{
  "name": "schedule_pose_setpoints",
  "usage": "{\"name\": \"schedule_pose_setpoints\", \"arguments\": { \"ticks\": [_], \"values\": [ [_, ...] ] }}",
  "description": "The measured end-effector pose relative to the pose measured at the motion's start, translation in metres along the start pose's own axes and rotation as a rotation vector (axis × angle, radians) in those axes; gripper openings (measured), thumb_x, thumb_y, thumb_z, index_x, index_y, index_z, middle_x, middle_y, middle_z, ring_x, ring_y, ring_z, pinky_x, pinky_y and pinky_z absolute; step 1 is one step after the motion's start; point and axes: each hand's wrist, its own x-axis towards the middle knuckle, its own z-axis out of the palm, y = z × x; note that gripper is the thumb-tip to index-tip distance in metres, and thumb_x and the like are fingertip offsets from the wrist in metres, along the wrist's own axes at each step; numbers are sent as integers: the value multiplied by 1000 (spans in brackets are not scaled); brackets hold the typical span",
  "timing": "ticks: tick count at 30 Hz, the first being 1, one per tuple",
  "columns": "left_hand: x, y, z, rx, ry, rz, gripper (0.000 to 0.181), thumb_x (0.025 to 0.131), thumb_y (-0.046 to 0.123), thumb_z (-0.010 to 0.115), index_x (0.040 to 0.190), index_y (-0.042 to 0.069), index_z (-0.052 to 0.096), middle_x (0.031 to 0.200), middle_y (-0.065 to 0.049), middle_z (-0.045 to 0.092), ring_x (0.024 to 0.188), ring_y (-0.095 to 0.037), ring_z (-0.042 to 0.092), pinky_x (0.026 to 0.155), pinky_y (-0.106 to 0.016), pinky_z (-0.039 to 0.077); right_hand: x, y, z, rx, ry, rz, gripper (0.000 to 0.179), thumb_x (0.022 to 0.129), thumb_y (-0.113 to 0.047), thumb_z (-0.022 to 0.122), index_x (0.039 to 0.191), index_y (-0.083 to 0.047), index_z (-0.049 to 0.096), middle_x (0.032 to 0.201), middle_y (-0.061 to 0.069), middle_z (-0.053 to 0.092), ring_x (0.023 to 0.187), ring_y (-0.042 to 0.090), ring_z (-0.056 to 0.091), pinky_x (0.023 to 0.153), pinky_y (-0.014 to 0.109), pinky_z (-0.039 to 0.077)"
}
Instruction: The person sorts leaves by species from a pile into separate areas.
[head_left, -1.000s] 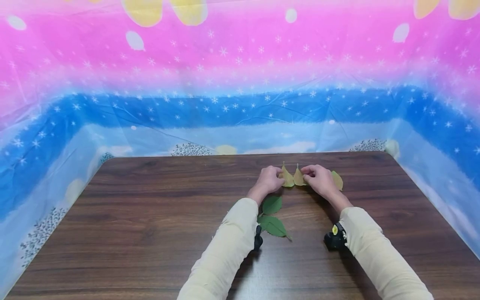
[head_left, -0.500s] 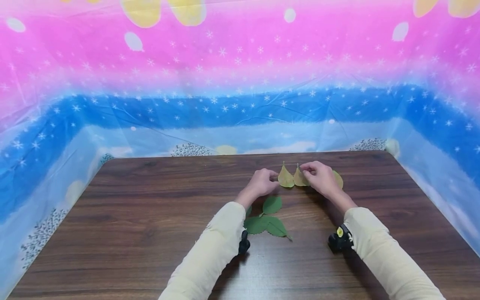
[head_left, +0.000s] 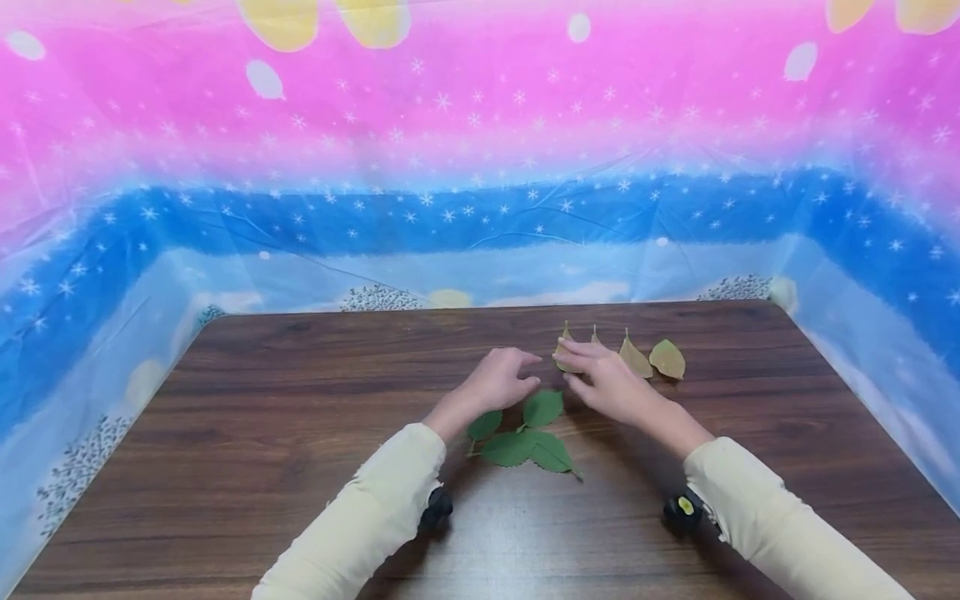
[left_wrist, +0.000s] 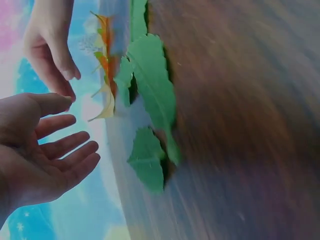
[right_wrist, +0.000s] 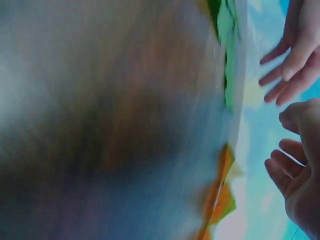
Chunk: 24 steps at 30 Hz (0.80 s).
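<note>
Several yellow leaves stretch in a row near the table's far edge; the rightmost yellow leaf (head_left: 667,360) lies apart from my fingers. Over the left part of that row reaches my right hand (head_left: 611,385), fingers extended, partly covering two leaves. In the right wrist view this right hand (right_wrist: 300,172) shows nothing in its grasp. My left hand (head_left: 495,383) hovers to the left of the row, its fingers loose and holding nothing, as the left wrist view of the hand (left_wrist: 50,150) also shows. Green leaves (head_left: 510,447) with toothed edges lie nearer, below the two hands.
The brown wooden table (head_left: 300,467) spreads out on both sides of the leaves. Behind it and along its sides hangs a pink and blue cloth (head_left: 420,217) with snowflakes. A dark wrist camera (head_left: 682,510) sits under the right sleeve.
My left hand has drawn away from the yellow leaves, left and nearer. My right hand has let go of its leaf and shifted left, uncovering the right-hand leaves.
</note>
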Motion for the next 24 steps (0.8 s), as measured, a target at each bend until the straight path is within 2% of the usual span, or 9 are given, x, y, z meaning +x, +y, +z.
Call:
{"name": "schedule_pose_setpoints", "arguments": {
  "ticks": [1,3,5,8,14,21,24],
  "values": [
    [-4,-1,-1,8,3,9,36,96,12,59,130,-1,58,129,-15,59,114,-27,58,97,-40,45,-1,-6,0,8,-30,-13,36,88,-4,67,123,3,64,135,23,51,95,34,64,72,38,55],
    [-12,-5,-3,14,10,22,37,96,12,60,130,-2,58,129,-17,59,120,-29,55,100,-42,43,-3,-16,0,11,-94,-42,39,90,-9,68,127,1,62,139,21,49,115,36,56,85,42,52],
    [-20,-10,-4,17,19,29,37,95,12,61,128,-3,59,128,-18,59,119,-31,55,99,-42,43,-5,-27,1,21,-164,-64,40,92,-15,66,130,-1,61,141,19,47,122,34,52,92,44,48],
    [-30,-17,-5,14,12,38,37,94,10,62,128,-5,58,127,-19,59,118,-32,55,99,-44,44,-10,-40,3,15,-252,-106,41,95,-21,63,132,-3,59,142,19,47,124,32,51,94,43,47],
    [-43,-29,-5,27,-21,22,44,94,10,63,134,-6,52,130,-20,56,117,-32,55,98,-45,44,-20,-58,11,-87,-350,-236,44,97,-30,60,134,-5,58,141,21,48,127,32,48,96,43,46],
    [-50,-35,-3,34,-43,-1,45,94,9,64,134,-5,52,130,-21,56,120,-32,53,99,-45,43,-28,-66,20,-147,-492,-245,51,102,-42,47,143,-11,49,149,19,36,138,33,33,104,43,39],
    [-53,-37,-2,39,-54,11,44,92,8,66,133,-6,54,128,-21,57,118,-33,54,97,-45,44,-30,-66,21,-165,-511,-263,54,102,-44,43,144,-10,47,150,20,35,138,33,31,105,42,37]
  ]
}}
